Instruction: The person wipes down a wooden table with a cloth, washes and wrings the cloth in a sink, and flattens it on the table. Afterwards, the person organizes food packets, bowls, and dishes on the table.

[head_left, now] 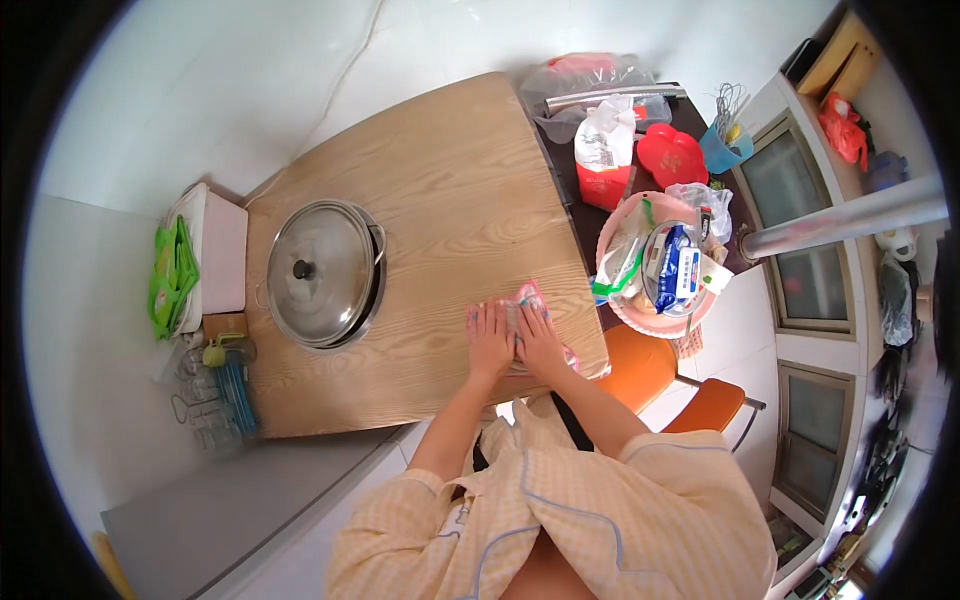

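A patterned cloth with pink edges [530,296] lies on the wooden table [450,200] near its front right corner. Both palms face down on it, side by side and almost touching. My left hand [490,340] rests flat with its fingers stretched forward, partly over the cloth's left side. On the cloth's right part lies my right hand [538,338], its fingers also extended. The cloth's middle is hidden under the hands. To the left on the table is a metal pan with a lid [318,272].
A pink basket [606,232] with packages stands on the dark surface at the right, near a red dish [672,155] and a blue cup [724,150]. Orange chairs [636,368] are below it. Glasses [212,410] and a pink-white box [222,255] are at the left.
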Available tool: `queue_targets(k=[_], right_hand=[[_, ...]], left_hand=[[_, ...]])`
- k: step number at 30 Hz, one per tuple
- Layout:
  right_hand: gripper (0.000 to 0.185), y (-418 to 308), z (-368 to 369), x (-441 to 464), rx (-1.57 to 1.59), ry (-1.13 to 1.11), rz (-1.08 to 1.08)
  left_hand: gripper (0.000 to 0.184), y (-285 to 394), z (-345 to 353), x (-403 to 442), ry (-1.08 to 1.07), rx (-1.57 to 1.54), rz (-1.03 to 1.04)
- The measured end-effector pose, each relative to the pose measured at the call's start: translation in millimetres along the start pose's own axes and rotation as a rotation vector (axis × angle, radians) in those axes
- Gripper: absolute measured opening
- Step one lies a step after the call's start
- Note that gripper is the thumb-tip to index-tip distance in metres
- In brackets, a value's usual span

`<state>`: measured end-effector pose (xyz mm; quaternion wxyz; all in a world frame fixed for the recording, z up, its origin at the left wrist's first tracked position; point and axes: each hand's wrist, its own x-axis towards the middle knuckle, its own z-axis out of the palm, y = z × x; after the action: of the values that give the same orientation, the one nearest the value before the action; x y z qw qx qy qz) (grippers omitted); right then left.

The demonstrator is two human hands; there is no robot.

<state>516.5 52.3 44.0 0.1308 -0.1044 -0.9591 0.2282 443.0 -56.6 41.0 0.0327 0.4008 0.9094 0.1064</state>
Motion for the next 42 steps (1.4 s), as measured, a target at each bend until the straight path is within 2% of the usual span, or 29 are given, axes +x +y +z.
queue_targets(k=[1, 4, 8, 10, 14, 16, 18, 22, 27, 29, 30, 35, 37, 40, 42], right_hand=[[0.048, 9, 4, 5, 0.003, -0.003, 0.003], [0.052, 34, 5, 29, -0.09, -0.094, 0.026], [0.057, 65, 2, 76, -0.124, -0.201, 0.143], [0.056, 78, 8, 99, -0.136, -0.068, 0.203], [0.054, 104, 6, 158, -0.184, -0.011, 0.21], [0.052, 109, 12, 176, -0.224, 0.103, 0.283], [0.05, 110, 14, 180, -0.215, 0.173, 0.281], [0.049, 116, 22, 176, -0.286, 0.165, 0.25], [0.057, 106, 18, 129, -0.292, 0.177, 0.179], [0.058, 96, 10, 92, -0.277, 0.126, 0.183], [0.059, 91, 6, 73, -0.259, 0.079, 0.191], [0.063, 57, -18, -34, -0.302, -0.069, 0.253], [0.063, 43, -20, -70, -0.344, -0.141, 0.331], [0.064, 17, -3, -99, -0.434, -0.075, 0.35], [0.065, -8, 11, -103, -0.385, -0.059, 0.367]], left_hand=[[0.058, 3, -3, 16, 0.025, 0.012, -0.071], [0.056, 7, 1, 53, 0.044, -0.054, -0.117], [0.056, 7, 2, 119, 0.015, -0.085, -0.067], [0.056, 5, 0, 153, 0.066, -0.019, 0.052], [0.055, -8, 17, 222, 0.119, -0.001, 0.087], [0.053, -13, 23, 248, 0.211, -0.034, 0.161], [0.051, -16, 26, 253, 0.217, -0.005, 0.177], [0.051, -20, 43, 256, 0.268, -0.055, 0.168], [0.048, -13, 45, 197, 0.306, 0.029, 0.2], [0.049, -2, 31, 154, 0.174, 0.068, 0.279], [0.049, 5, 28, 135, 0.187, 0.067, 0.277], [0.049, 48, 25, 29, 0.097, -0.04, 0.28], [0.047, 57, 22, -13, 0.068, -0.182, 0.332], [0.045, 50, 20, -54, 0.106, -0.245, 0.343], [0.044, 31, 17, -73, 0.117, -0.289, 0.337]])
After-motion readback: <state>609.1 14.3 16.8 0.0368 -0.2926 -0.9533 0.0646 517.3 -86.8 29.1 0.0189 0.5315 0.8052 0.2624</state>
